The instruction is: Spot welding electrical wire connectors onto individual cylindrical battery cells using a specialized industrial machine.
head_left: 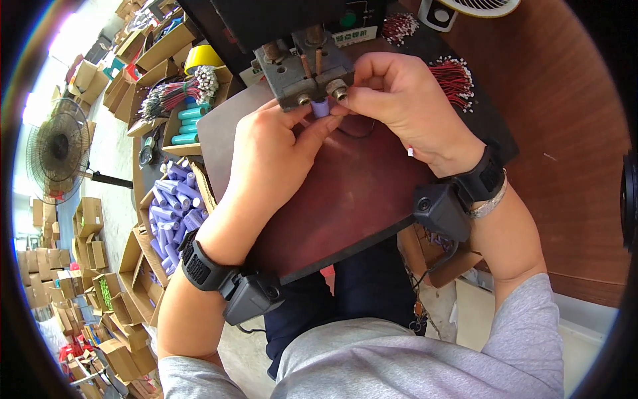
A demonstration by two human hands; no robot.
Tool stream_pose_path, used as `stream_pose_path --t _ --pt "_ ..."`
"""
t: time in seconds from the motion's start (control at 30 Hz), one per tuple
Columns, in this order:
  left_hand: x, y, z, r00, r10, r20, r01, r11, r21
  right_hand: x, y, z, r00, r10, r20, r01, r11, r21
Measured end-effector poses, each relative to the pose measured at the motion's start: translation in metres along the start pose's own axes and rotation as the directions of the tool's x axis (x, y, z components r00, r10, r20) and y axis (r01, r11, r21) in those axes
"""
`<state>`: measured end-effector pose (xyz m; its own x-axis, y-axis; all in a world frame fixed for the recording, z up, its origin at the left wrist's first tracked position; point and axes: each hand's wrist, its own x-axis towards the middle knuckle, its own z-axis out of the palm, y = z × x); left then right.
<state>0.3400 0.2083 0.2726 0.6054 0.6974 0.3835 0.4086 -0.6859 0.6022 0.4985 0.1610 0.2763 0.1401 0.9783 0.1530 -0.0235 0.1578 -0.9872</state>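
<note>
A purple cylindrical battery cell [321, 108] stands under the head of a spot welder [302, 76], just below its two copper-coloured electrodes [312, 64]. The fingers of my left hand [279, 136] are closed around the cell from the left and front. My right hand [399, 93] is pinched beside the welder head, close to the cell. A thin wire lead [362, 135] loops out below its fingers, and a small white plug [410, 152] pokes out by the palm. The fingertips of my right hand are partly hidden by the welder head.
The brown work board [359, 193] lies beneath my hands. At left stand a carton of purple cells [174, 203], teal cylinders [189, 126] and bundled wires [179, 93]. Red-black wire leads [453, 83] lie at right. A standing fan [58, 149] is far left.
</note>
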Motion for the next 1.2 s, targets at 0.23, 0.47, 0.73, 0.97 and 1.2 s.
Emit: stream_pose_path --t 0.23,0.47,0.73,0.97,1.2 --pt "0.0003 0.0004 0.0002 0.999 -0.035 0.007 0.035 0.999 -0.022 -0.0005 -0.0001 -0.0006 1.0 0.003 -0.012 -0.003 0.999 -0.052" --pt "0.0003 -0.0008 0.0005 1.0 0.0 -0.011 0.0 1.0 -0.016 -0.002 -0.0004 0.0008 1.0 0.025 -0.008 -0.024 0.999 0.025" --pt "0.0 -0.0042 -0.0001 1.0 -0.005 0.005 0.005 1.0 -0.002 -0.0016 -0.0027 -0.002 0.998 0.061 0.033 -0.061 0.998 0.001" --pt "0.0005 -0.0016 -0.0011 0.995 -0.099 0.025 0.1 0.995 -0.013 -0.0036 -0.0049 0.0006 0.996 0.074 0.053 -0.075 0.997 0.024" --pt "0.0017 -0.0004 -0.0017 0.997 -0.069 0.033 0.07 0.996 -0.057 -0.0026 -0.0035 -0.0033 0.993 0.105 0.045 -0.108 0.993 0.048"
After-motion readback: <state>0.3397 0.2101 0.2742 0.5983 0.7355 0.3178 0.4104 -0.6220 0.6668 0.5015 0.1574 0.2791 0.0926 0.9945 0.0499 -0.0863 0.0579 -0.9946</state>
